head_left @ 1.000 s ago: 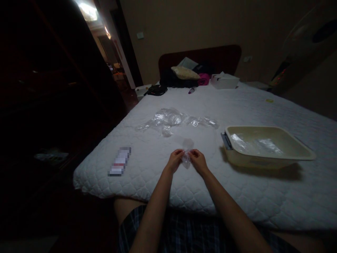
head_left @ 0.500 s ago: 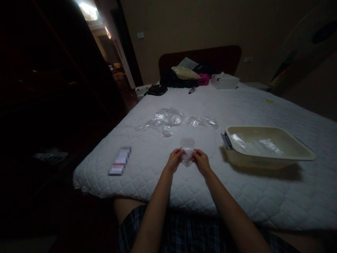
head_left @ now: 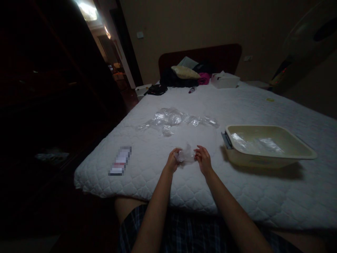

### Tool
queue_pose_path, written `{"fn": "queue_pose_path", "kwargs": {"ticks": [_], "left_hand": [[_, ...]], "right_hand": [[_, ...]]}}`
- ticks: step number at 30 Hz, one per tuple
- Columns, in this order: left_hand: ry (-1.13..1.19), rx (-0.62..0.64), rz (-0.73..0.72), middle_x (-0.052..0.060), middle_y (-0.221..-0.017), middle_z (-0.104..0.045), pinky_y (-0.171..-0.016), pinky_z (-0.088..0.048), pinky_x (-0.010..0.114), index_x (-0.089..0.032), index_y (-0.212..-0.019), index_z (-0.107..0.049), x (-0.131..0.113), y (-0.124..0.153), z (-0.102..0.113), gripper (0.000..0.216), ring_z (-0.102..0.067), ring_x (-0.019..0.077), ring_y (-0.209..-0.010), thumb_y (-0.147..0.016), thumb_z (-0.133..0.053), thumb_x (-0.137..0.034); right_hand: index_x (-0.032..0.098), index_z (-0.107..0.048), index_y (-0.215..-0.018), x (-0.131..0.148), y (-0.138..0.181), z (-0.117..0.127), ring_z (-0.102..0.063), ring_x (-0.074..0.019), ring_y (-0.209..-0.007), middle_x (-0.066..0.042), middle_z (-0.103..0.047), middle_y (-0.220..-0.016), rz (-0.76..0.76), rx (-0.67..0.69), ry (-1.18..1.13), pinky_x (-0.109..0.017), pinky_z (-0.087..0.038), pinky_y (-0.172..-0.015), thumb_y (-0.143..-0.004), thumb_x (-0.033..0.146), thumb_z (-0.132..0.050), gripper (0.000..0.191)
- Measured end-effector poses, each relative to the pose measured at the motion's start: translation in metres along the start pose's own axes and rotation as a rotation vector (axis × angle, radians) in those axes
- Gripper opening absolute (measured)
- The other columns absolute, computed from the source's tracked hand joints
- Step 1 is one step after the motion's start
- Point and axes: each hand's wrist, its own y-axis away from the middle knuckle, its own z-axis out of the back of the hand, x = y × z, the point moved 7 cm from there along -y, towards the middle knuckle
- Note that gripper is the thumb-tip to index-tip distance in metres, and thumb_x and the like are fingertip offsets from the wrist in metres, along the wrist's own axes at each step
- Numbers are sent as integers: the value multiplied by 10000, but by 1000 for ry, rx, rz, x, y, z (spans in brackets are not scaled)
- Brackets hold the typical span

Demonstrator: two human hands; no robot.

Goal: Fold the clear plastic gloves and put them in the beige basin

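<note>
A small clear plastic bag [head_left: 186,155], thin and crumpled, is between my hands just above the quilted white bed. My left hand [head_left: 173,160] pinches its left side between thumb and fingers. On the other side my right hand [head_left: 203,159] has its fingers apart, with the fingertips beside the bag's right edge; whether they touch it is hard to make out. Farther up the bed lies a loose heap of clear plastic bags [head_left: 171,117]. To the right stands a cream plastic bin [head_left: 273,158] with a grey handle, and flat clear bags lie inside it.
A pixelated flat object [head_left: 120,161] lies on the bed [head_left: 147,175] to the left. At the headboard are a cream pillow [head_left: 185,72], dark cloth, a pink roll [head_left: 204,78] and a white box [head_left: 225,80]. A black bag [head_left: 157,90] rests by the far left edge.
My right fingers have opened and lifted from their pinch on the bag. The bag has shifted slightly left and changed shape, staying with my left hand.
</note>
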Motion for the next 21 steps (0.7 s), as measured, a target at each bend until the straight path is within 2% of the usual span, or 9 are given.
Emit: {"fn": "queue_pose_path", "kwargs": {"ticks": [3,6,9,14,17,19,21], "left_hand": [[-36,-18,-21,-15,-591,-535,-503,-338,202,-136,-692,-607,-2,0,1,199,-466,90,-530,-555,-641,-276],[-69,-33,-27,-15,-579,-528,-486,-320,199,-140,-690,-610,-2,0,3,184,-452,86,-515,-570,-625,-278],[-66,-47,-26,-16,-582,-525,-501,-334,203,-146,-671,-601,-1,-1,4,173,-463,89,-524,-554,-629,-270],[-27,-49,-4,-29,-556,-504,-507,-351,209,-155,-699,-567,1,-1,4,230,-472,88,-512,-547,-647,-308],[7,-54,34,-55,-501,-459,-458,-315,196,-169,-709,-516,3,0,3,249,-431,71,-441,-576,-632,-344],[37,-69,50,-57,-485,-452,-427,-289,191,-166,-710,-497,3,0,4,253,-414,66,-408,-593,-613,-357],[55,-78,48,-47,-493,-474,-413,-282,191,-157,-731,-498,3,1,5,266,-430,71,-401,-583,-615,-344]], "right_hand": [[207,-587,-861,0,1,-2,-571,-114,-633,-13,-610,-759,-5,37,8,-203,-419,-500,-666,519,-596,368],[206,-594,-847,0,2,-6,-589,-164,-806,-39,-621,-872,23,70,47,-226,-446,-573,-651,504,-620,357],[205,-603,-870,2,4,-13,-574,-186,-865,-48,-627,-908,71,136,145,-265,-460,-655,-626,475,-652,367],[210,-622,-930,-2,12,-26,-573,-176,-796,-32,-639,-839,105,270,283,-296,-442,-714,-562,373,-718,413],[187,-651,-796,-6,15,-29,-557,-164,-706,-20,-629,-740,132,321,402,-296,-431,-681,-554,345,-721,298],[175,-635,-687,-7,12,-25,-541,-152,-649,-10,-609,-665,132,301,409,-283,-423,-635,-567,359,-705,230],[175,-617,-661,-5,7,-17,-526,-139,-615,2,-592,-628,131,227,344,-264,-414,-594,-564,378,-701,241]]}}
